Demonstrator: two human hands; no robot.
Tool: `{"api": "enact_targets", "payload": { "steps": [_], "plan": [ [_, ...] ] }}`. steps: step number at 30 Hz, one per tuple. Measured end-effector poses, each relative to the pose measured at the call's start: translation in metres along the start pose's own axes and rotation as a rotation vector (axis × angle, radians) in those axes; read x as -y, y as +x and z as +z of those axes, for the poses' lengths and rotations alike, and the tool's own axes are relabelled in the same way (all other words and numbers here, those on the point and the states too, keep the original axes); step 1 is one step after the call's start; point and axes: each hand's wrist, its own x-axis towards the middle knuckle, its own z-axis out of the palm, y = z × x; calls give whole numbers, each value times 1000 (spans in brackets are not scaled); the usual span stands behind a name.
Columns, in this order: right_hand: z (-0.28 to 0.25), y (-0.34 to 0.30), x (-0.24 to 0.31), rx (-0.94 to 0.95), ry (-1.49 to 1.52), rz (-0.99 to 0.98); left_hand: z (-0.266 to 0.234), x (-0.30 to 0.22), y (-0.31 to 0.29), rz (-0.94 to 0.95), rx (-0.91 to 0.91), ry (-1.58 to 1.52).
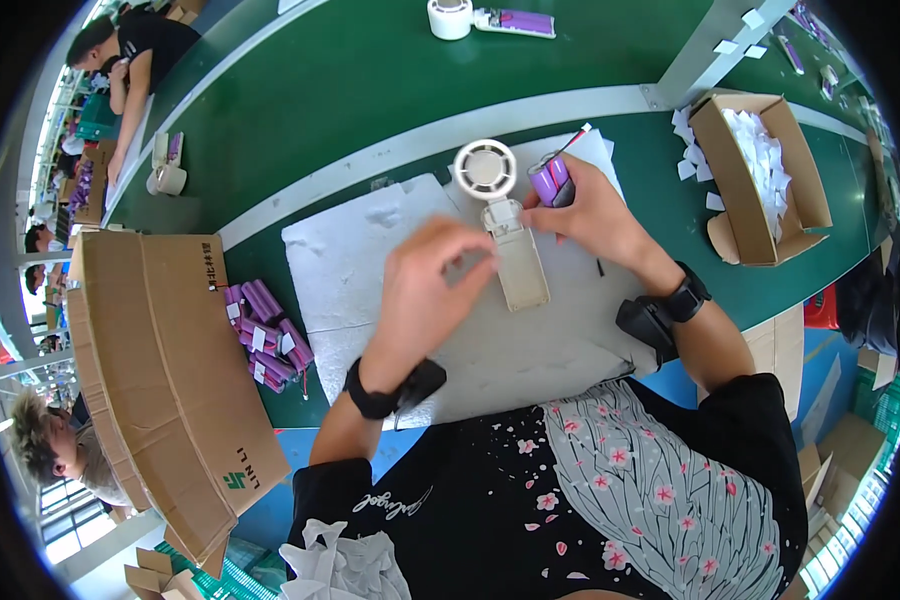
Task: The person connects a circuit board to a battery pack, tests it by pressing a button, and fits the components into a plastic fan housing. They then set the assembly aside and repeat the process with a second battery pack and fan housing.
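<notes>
A white handheld fan [485,170] with a round head lies on the pale mat in front of me, its long handle shell [522,270] lying open and hollow. At the right of the fan's neck, my right hand [600,215] holds a purple cylindrical battery [547,182] between thumb and fingers. A thin red and black lead with a white plug rises from the battery. My left hand [432,275], somewhat blurred, is beside the handle's left edge. Its thumb and forefinger curl together in a pinch; whatever lies between the tips is too small to make out.
Wrapped purple batteries [270,335] are heaped left of the mat [355,250], beside a large cardboard box [170,360]. An open carton [765,190] of white paper pieces stands right. Other fans [452,18] lie across the green table. A person [135,65] leans in at far left.
</notes>
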Motion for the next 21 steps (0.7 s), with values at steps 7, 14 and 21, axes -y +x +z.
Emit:
{"api": "enact_targets", "payload": {
  "steps": [7,14,21],
  "plan": [
    [9,-1,-11,-110,-231,-214,16,40,9,-136,3,-234],
    [23,-13,-9,-112,-318,-507,4,55,-1,-223,73,-459],
    [35,-12,-14,-31,-467,-603,-1,49,1,-35,120,-304]
  ]
}}
